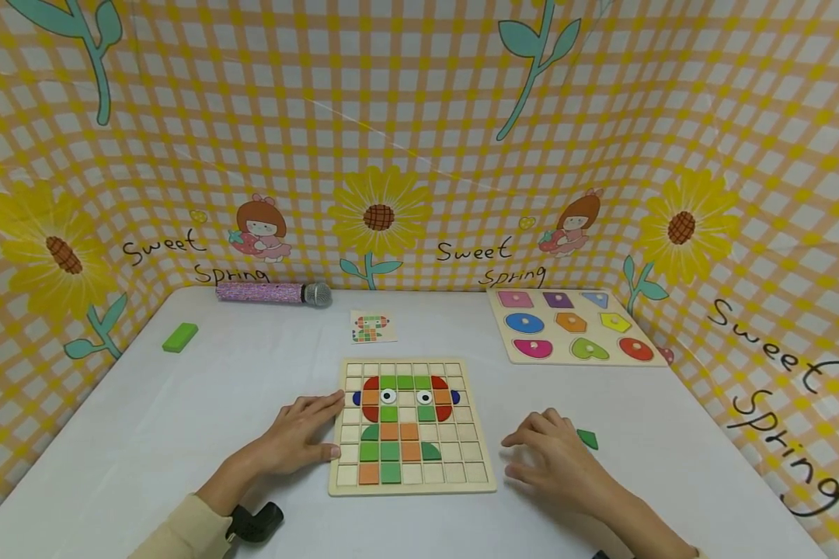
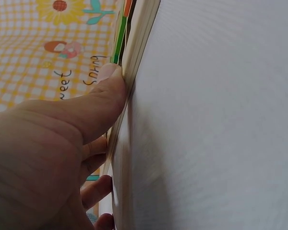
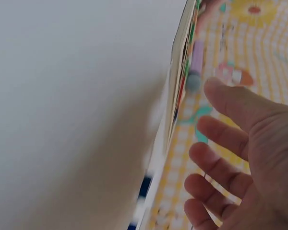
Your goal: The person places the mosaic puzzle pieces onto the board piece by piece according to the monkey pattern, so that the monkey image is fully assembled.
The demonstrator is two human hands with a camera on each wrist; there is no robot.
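A square wooden grid board [image 1: 475,470] lies on the table, holding coloured tiles set out as a figure with two round eyes. Green and orange squares, red corners and blue half-rounds make up the pattern. My left hand [image 1: 297,439] touches the board's left edge with its thumb and fingertips; the left wrist view shows the thumb [image 2: 103,93] against the rim. To the right of the board, my right hand [image 1: 559,466] hovers with loosely bent fingers and holds nothing. Just beyond it lies a loose dark green tile [image 1: 587,439], partly hidden by the hand.
A small picture card [image 1: 374,328] with a similar figure lies behind the board. At the back left are a glittery purple microphone [image 1: 273,293] and a green block [image 1: 180,337]. A wooden shape puzzle [image 1: 580,322] with knobbed pieces sits back right. Patterned cloth walls surround the white table.
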